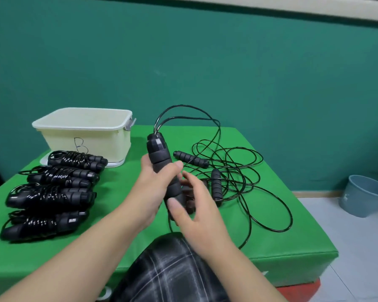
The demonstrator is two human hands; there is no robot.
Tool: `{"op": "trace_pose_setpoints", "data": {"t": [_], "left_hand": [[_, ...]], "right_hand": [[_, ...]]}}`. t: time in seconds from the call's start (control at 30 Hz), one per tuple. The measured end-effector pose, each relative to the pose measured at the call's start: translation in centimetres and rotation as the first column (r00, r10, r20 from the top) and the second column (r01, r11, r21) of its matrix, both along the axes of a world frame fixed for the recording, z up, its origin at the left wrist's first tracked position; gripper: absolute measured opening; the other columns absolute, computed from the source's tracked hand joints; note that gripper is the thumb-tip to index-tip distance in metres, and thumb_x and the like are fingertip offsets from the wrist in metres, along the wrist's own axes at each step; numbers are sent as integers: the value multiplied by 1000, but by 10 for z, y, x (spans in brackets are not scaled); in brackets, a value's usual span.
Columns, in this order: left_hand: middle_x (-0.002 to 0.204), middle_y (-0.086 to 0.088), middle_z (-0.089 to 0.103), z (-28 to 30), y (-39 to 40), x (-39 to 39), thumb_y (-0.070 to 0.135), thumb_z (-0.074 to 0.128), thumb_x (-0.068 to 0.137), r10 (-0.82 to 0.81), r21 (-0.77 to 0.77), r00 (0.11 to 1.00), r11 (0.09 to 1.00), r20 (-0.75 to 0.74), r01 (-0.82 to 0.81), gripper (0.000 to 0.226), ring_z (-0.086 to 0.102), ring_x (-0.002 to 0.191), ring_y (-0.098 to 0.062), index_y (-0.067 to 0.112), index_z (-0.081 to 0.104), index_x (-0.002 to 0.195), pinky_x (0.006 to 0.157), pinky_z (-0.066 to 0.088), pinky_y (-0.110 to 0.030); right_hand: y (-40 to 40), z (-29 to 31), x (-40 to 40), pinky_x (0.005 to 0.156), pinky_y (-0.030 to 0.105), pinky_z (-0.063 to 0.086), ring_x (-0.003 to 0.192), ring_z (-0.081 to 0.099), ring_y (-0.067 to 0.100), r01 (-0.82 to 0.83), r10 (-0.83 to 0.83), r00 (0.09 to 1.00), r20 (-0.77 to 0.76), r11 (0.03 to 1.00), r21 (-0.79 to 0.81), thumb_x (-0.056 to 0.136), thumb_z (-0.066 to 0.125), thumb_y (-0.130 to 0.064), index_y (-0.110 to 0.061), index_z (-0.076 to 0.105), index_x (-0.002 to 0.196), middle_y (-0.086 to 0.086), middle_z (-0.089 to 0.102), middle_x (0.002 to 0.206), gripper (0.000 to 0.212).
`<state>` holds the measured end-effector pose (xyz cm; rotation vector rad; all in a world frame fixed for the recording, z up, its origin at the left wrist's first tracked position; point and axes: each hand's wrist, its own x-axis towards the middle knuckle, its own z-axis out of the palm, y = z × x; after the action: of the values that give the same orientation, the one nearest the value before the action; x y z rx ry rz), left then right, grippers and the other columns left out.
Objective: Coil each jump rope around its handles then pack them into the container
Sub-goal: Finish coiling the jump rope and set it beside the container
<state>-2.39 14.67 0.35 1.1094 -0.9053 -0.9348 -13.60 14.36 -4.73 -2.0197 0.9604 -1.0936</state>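
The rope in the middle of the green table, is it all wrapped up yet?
No, spread out. The loose rope lies in open tangled loops, both handles bare and apart.

Four coiled ropes [50, 192] crowd the bench [271, 243] before the container [85, 136]. Loose cord [238, 177] sprawls across its right half.

Legible marks: one | Item: handwritten letter "B" in dark pen | Location: front wall of cream container [90, 136] standing on green table [271, 247] | Small pale labels on coiled jump ropes [50, 197]: too small to read
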Motion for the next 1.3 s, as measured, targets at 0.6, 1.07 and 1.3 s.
{"op": "trace_pose_setpoints", "data": {"t": [0.6, 1.07, 1.3], "left_hand": [[111, 7, 65, -4, 87, 19, 44, 76, 50, -130, 51, 932, 992, 338, 120, 78, 60, 106, -6, 28, 40, 118, 98, 44, -30], [95, 18, 57, 25, 107, 9, 35, 59, 76, 158, -232, 662, 972, 732, 25, 33, 55, 89, 1, 43, 42, 103, 76, 40, -10], [95, 13, 63, 29, 117, 14, 53, 52, 70, 153, -228, 631, 973, 761, 38, 36, 59, 88, -4, 32, 42, 97, 81, 45, -26]], "right_hand": [[54, 15, 28, 82, 19, 49, 92, 61, -2, -5, -13, 996, 89, 979, 203, 58, 61, -41, -34, 40, 128, -16, 63, 102, 73], [66, 0, 17, 86, 34, 52, 102, 60, 2, 1, -18, 996, 91, 982, 188, 62, 75, -30, -49, 34, 103, -14, 60, 110, 61], [72, -3, 16, 86, 43, 52, 99, 63, 10, -20, 6, 998, 69, 979, 205, 57, 69, -34, -46, 34, 102, -9, 63, 108, 58]]}}
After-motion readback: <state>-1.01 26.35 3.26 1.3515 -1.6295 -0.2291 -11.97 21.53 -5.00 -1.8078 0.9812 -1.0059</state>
